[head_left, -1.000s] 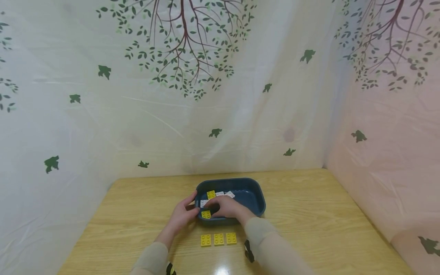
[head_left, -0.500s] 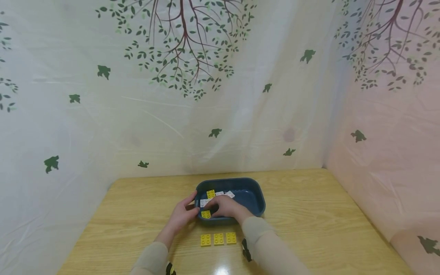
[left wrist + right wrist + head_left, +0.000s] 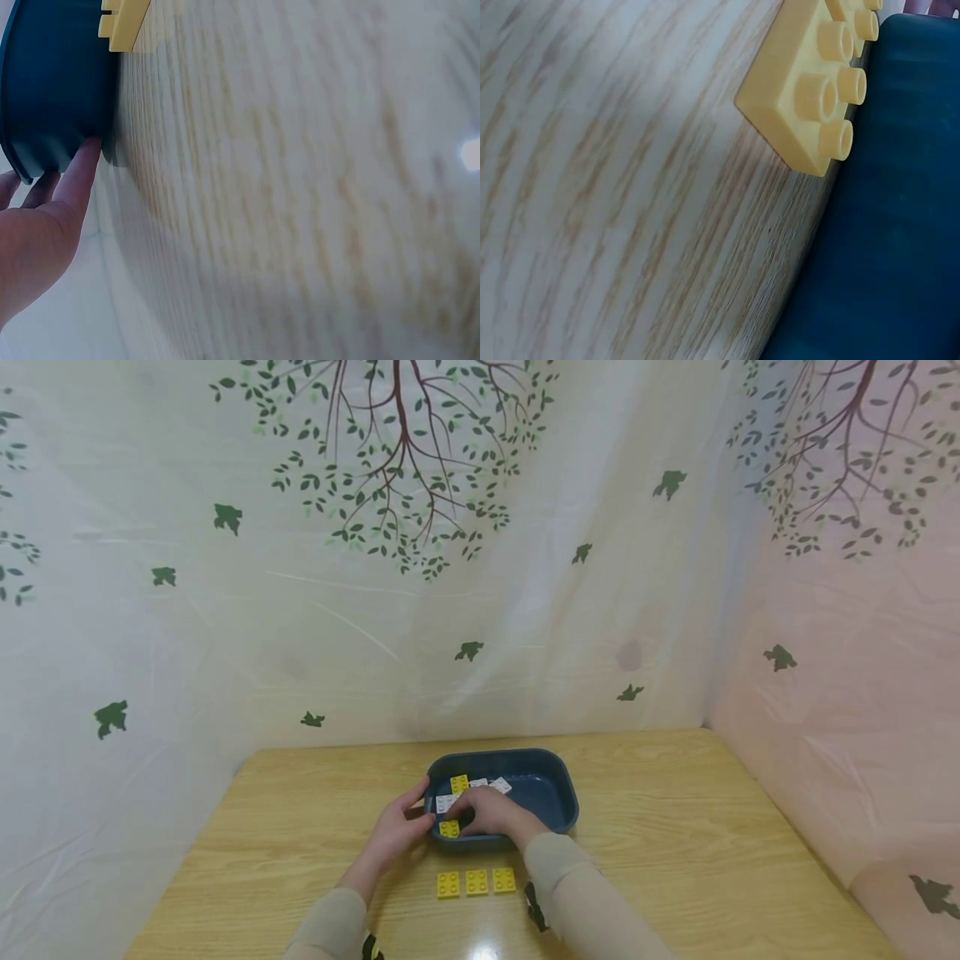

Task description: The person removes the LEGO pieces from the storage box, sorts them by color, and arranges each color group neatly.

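In the head view, a dark blue tray (image 3: pixel 555 814) holds yellow and white toy building bricks. My left hand (image 3: pixel 393 833) holds the tray's left end steady, its thumb and fingers spread along the wall; in the left wrist view the fingers (image 3: pixel 79 172) touch the outer wall. My right hand (image 3: pixel 491 810) reaches inside, with curved thumb and index finger at the edges of a yellow brick (image 3: pixel 448 829) in the front left corner. Behind that lie a white brick (image 3: pixel 445 803) and another yellow brick (image 3: pixel 459 784). Two more white bricks (image 3: pixel 501 785) are partly hidden by the right hand.
On the wooden table (image 3: pixel 300 835), three yellow bricks (image 3: pixel 477 882) stand in a row before the tray; one yellow brick (image 3: pixel 802 90) shows close up in the right wrist view. A leaf-patterned curtain (image 3: pixel 360 635) hangs behind and at the sides.
The right forearm has shifted slightly left, and a little more of the white brick beside the fingers shows. Tray, left hand and the row of bricks stay in place.
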A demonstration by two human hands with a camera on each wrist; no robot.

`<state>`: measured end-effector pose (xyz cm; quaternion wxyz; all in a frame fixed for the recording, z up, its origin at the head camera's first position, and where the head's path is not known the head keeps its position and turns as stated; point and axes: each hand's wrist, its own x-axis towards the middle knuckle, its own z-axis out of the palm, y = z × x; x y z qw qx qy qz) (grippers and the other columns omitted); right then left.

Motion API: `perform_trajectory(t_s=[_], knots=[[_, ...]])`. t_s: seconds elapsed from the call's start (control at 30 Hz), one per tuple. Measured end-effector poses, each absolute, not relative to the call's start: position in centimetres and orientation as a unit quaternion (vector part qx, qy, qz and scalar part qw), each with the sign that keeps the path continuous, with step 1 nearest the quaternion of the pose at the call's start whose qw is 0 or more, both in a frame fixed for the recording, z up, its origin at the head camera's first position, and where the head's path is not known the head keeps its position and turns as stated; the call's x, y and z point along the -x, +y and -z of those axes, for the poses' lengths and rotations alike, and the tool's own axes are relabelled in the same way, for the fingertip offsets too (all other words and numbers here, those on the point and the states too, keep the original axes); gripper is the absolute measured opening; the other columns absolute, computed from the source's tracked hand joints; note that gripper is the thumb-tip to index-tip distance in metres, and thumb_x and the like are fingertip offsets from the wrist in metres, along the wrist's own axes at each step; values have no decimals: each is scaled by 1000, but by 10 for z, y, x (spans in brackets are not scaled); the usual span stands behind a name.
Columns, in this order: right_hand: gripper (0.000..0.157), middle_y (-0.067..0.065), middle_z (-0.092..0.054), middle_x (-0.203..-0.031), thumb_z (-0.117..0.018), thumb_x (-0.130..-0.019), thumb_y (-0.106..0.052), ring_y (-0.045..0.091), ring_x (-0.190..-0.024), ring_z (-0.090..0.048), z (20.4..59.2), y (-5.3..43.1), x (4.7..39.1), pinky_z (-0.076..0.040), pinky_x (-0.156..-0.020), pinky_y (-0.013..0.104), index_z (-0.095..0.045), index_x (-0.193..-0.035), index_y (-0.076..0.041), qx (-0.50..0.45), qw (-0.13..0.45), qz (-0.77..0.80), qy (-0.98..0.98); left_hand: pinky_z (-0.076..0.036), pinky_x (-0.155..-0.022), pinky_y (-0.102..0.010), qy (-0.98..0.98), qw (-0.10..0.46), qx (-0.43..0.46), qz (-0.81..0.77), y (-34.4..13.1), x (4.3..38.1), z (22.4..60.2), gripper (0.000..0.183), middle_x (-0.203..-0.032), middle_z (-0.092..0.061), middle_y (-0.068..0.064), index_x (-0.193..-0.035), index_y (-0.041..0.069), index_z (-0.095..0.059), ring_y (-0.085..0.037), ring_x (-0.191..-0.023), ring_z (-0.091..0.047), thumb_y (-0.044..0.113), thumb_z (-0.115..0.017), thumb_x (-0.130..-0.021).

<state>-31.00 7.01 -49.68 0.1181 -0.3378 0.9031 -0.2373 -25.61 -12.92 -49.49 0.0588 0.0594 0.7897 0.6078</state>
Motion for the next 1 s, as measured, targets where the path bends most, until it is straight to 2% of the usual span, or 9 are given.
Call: perform_trajectory(t_s=[0.3, 0.53, 1.0], knots=[[29, -7, -71, -109, -82, -80, -14, 11, -107, -61, 493, 68, 308, -46, -100, 30, -78, -108, -17, 331, 114, 234, 907, -45, -102, -51, 788, 61, -54, -610, -130, 260, 502, 64, -152, -37, -26, -152, 6, -37, -44, -128, -49, 4, -60, -93], [28, -6, -71, -108, -82, -81, -12, 11, -107, -61, 495, 69, 310, -46, -100, 30, -78, -108, -16, 333, 110, 230, 908, -47, -101, -48, 793, 63, -52, -604, -129, 259, 499, 63, -152, -37, -24, -152, 9, -38, -42, -128, -50, 7, -61, -93], [27, -8, -69, -106, -81, -82, -17, 9, -102, -60, 498, 77, 312, -47, -99, 33, -77, -108, -17, 316, 111, 266, 904, -41, -106, -51, 795, 68, -53, -601, -132, 259, 498, 63, -153, -37, -21, -153, 14, -38, -39, -130, -49, 10, -62, -95]])
